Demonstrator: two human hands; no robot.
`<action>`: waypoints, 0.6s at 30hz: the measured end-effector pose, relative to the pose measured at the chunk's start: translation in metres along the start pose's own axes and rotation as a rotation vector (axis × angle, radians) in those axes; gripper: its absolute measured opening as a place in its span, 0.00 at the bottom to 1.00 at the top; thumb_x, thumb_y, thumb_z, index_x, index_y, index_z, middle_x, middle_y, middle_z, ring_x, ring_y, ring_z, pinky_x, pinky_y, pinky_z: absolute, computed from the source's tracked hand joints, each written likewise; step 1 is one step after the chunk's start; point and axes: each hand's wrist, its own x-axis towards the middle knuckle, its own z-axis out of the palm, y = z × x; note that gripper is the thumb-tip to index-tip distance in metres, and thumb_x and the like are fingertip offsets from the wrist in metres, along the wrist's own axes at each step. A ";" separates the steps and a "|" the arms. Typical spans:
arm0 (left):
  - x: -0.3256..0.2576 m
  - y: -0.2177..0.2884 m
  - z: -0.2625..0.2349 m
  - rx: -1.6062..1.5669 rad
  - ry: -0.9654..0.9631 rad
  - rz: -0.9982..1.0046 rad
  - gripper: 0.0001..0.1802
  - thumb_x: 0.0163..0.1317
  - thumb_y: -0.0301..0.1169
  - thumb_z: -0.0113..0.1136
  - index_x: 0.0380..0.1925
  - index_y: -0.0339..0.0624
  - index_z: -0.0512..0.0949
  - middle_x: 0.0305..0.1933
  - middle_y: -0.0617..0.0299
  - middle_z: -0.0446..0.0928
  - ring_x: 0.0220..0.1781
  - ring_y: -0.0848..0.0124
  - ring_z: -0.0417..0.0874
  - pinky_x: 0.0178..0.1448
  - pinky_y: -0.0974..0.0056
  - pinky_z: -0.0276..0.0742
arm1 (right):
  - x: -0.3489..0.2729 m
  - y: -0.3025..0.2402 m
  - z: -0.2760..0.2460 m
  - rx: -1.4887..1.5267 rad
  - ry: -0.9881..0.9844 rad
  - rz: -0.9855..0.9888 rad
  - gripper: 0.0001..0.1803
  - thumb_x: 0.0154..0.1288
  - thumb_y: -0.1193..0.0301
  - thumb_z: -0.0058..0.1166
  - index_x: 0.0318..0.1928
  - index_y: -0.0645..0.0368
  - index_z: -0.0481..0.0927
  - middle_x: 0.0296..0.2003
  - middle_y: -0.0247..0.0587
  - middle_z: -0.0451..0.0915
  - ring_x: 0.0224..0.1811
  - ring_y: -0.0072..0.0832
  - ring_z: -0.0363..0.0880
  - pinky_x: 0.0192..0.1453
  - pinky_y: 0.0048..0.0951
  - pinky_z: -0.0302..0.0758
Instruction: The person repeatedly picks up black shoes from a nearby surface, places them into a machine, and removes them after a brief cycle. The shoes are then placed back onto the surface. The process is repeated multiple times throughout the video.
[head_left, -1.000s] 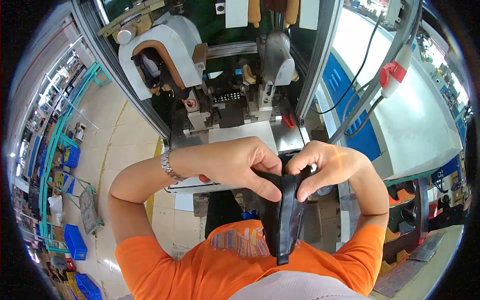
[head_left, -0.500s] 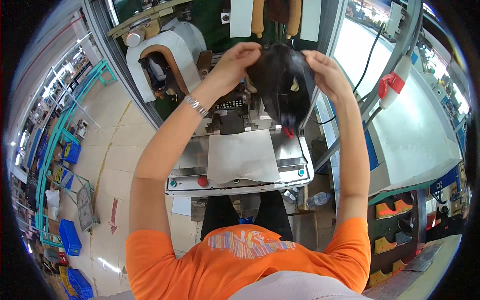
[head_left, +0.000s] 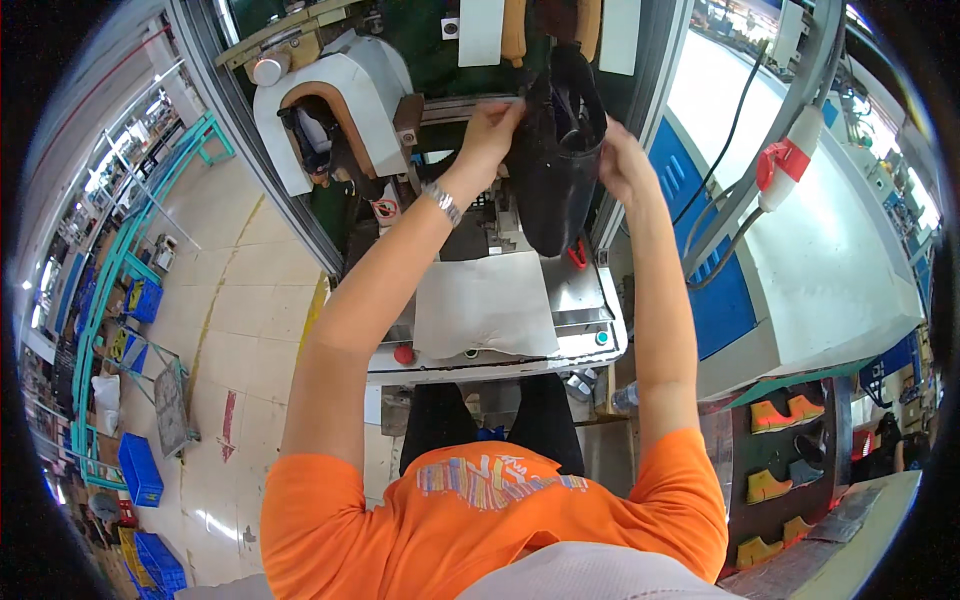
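Observation:
A black shoe upper (head_left: 557, 185) hangs between my two hands at the right side of the machine, its toe toward me and its opening facing up. My left hand (head_left: 488, 138), with a metal watch at the wrist, pinches its left edge near the opening. On the other side my right hand (head_left: 625, 165) grips the right edge, its fingers partly hidden behind the upper. The far end of the upper lies just below the brown padded arms (head_left: 513, 35) of the machine.
A pale sheet (head_left: 485, 305) covers the machine's front ledge, with a red button (head_left: 404, 354) and a green button (head_left: 602, 338) along the rim. Another dark upper (head_left: 312, 140) sits in the left padded mould. Yellow-orange shoe pieces (head_left: 768, 486) stand on a rack at lower right.
The upper has turned from a crumpled side view to toe toward me, opening up. Both hands have shifted, the left one slightly lower and right, the right one lower and left.

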 end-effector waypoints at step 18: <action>-0.156 0.044 0.056 1.425 -0.068 0.816 0.30 0.51 0.28 0.54 0.57 0.38 0.65 0.49 0.58 0.69 0.58 0.62 0.62 0.54 0.47 0.57 | -0.065 0.122 0.006 0.357 -0.112 0.012 0.25 0.67 0.53 0.41 0.58 0.54 0.66 0.54 0.42 0.72 0.57 0.33 0.69 0.60 0.37 0.68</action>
